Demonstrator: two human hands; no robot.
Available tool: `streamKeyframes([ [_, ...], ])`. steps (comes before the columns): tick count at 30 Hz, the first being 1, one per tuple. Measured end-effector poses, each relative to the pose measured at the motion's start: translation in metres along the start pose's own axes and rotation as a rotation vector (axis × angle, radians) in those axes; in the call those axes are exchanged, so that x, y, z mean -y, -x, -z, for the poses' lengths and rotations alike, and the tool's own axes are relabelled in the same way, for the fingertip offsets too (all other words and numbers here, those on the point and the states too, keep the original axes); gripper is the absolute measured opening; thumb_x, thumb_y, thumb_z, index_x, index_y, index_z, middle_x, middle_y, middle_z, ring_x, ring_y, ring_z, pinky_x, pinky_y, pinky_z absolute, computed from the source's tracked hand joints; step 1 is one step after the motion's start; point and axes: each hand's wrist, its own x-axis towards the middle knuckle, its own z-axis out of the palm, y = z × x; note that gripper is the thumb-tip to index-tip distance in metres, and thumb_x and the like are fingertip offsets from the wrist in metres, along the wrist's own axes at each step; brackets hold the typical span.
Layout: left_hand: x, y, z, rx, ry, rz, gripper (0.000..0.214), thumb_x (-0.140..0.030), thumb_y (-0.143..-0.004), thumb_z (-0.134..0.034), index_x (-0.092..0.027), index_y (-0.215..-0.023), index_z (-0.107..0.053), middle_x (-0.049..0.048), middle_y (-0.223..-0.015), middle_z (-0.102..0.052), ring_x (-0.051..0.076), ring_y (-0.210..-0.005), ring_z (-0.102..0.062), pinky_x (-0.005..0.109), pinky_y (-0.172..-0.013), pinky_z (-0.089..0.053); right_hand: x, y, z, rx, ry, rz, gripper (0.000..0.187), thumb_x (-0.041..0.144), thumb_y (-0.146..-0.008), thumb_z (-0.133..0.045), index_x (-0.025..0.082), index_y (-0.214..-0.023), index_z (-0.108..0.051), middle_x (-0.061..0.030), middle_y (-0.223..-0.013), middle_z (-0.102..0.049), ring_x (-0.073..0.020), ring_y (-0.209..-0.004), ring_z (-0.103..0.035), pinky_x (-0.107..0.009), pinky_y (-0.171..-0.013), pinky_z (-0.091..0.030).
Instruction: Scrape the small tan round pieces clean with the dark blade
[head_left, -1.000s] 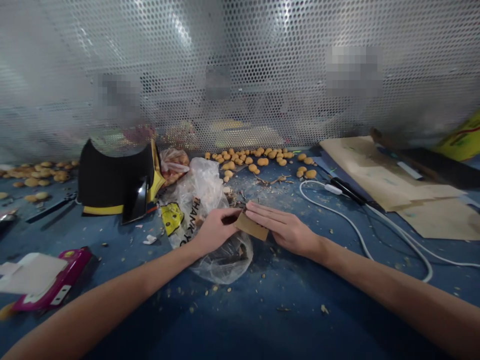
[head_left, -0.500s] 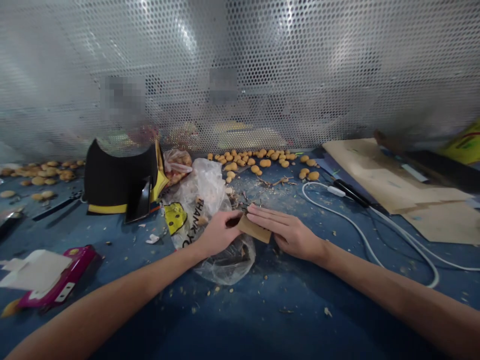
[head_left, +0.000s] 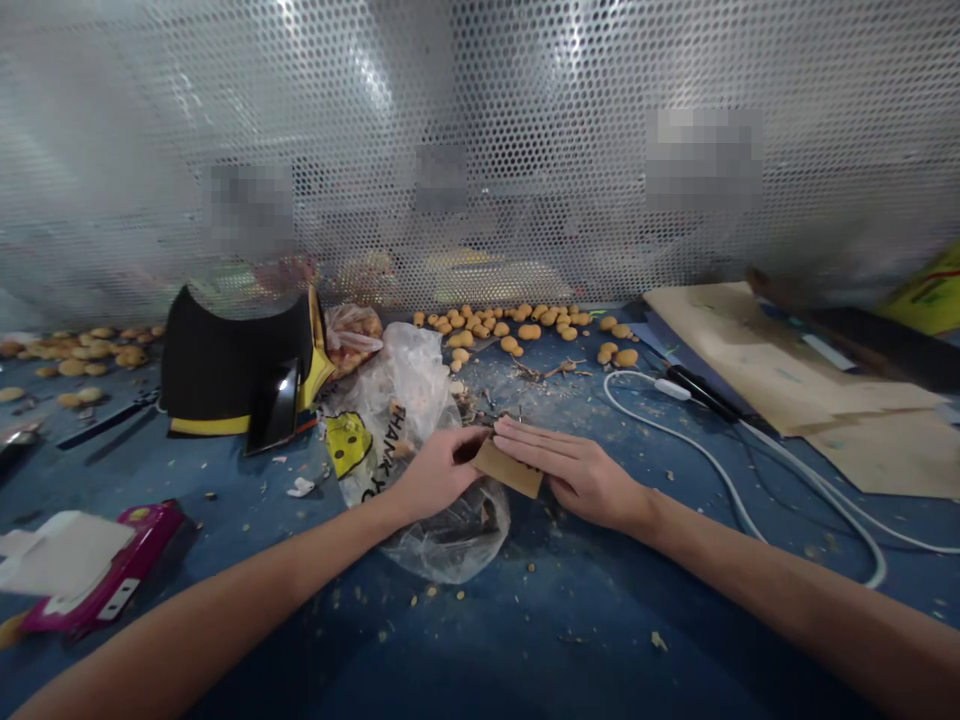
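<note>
My left hand (head_left: 441,468) is closed on the left end of a small tan rectangular piece (head_left: 508,467), which could be stiff card or sandpaper. From the other side, my right hand (head_left: 589,470) grips the same piece, its fingers long and pressed together over the top edge. Whatever lies between the fingers and the piece is hidden. Beneath and left of my hands spreads a clear plastic bag (head_left: 412,380) with black lettering and a yellow face print. Small dark bits and twigs (head_left: 551,368) lie just beyond my fingertips.
Peanut-like tan pods (head_left: 525,325) line the foot of a perforated metal screen (head_left: 525,150). A black-and-yellow holder (head_left: 225,365) and a magenta device (head_left: 112,580) stand left. On the right are brown paper sheets (head_left: 795,360) and a white cable (head_left: 705,440). Crumbs dot the blue table (head_left: 525,640).
Both hands keep nearly the same place on the tan piece. The whole view has shifted slightly, with items on the table a little lower. A blurred patch now shows behind the screen at right.
</note>
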Motion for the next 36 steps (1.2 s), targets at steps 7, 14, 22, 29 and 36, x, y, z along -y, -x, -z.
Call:
streamKeyframes([
  [7, -0.002, 0.0018, 0.0021, -0.019, 0.072, 0.01, 0.022, -0.02, -0.082, -0.06, -0.015, -0.102, -0.069, 0.0048, -0.097, -0.071, 0.021, -0.092, -0.064, 0.031, -0.084, -0.05, 0.0012, -0.0015, -0.0014, -0.015, 0.01, -0.036, 0.06, 0.0, -0.092, -0.038, 0.023, -0.147, -0.039, -0.0061, -0.149, -0.044, -0.0189, -0.137, -0.042, -0.042, -0.112, -0.042],
  [14, -0.0034, 0.0017, 0.0013, -0.023, 0.007, 0.046, 0.015, -0.022, -0.08, -0.062, -0.013, -0.091, -0.068, 0.0043, -0.088, -0.07, 0.019, -0.083, -0.062, 0.028, -0.076, -0.05, 0.002, -0.0018, 0.0005, -0.014, 0.006, -0.033, 0.062, -0.001, -0.091, -0.036, 0.023, -0.148, -0.037, -0.0059, -0.15, -0.043, -0.0189, -0.138, -0.04, -0.042, -0.113, -0.042],
  [22, -0.0012, 0.0002, 0.0007, 0.006, 0.055, 0.07, 0.027, -0.031, -0.079, -0.068, -0.014, -0.099, -0.07, 0.006, -0.094, -0.072, 0.023, -0.092, -0.064, 0.032, -0.082, -0.052, 0.0014, 0.0, -0.0004, -0.05, 0.099, -0.031, 0.06, 0.002, -0.091, -0.041, 0.025, -0.146, -0.041, -0.0028, -0.143, -0.053, -0.0196, -0.138, -0.041, -0.044, -0.111, -0.044],
  [29, -0.0022, -0.0003, 0.0007, 0.022, 0.111, 0.024, 0.032, -0.027, -0.079, -0.07, -0.015, -0.109, -0.067, 0.0077, -0.105, -0.071, 0.022, -0.096, -0.064, 0.032, -0.085, -0.051, 0.0008, 0.0019, -0.0003, -0.03, 0.175, -0.037, 0.06, 0.002, -0.091, -0.04, 0.026, -0.145, -0.042, -0.0015, -0.142, -0.054, -0.018, -0.138, -0.041, -0.042, -0.109, -0.045],
  [36, -0.0034, 0.0036, -0.0014, -0.011, 0.034, 0.032, 0.027, -0.022, -0.079, -0.069, -0.013, -0.105, -0.068, 0.0065, -0.1, -0.072, 0.021, -0.09, -0.064, 0.03, -0.081, -0.05, 0.0011, 0.0022, -0.002, -0.015, 0.21, -0.054, 0.057, 0.002, -0.091, -0.04, 0.025, -0.144, -0.044, -0.002, -0.143, -0.053, -0.0181, -0.138, -0.041, -0.042, -0.106, -0.046],
])
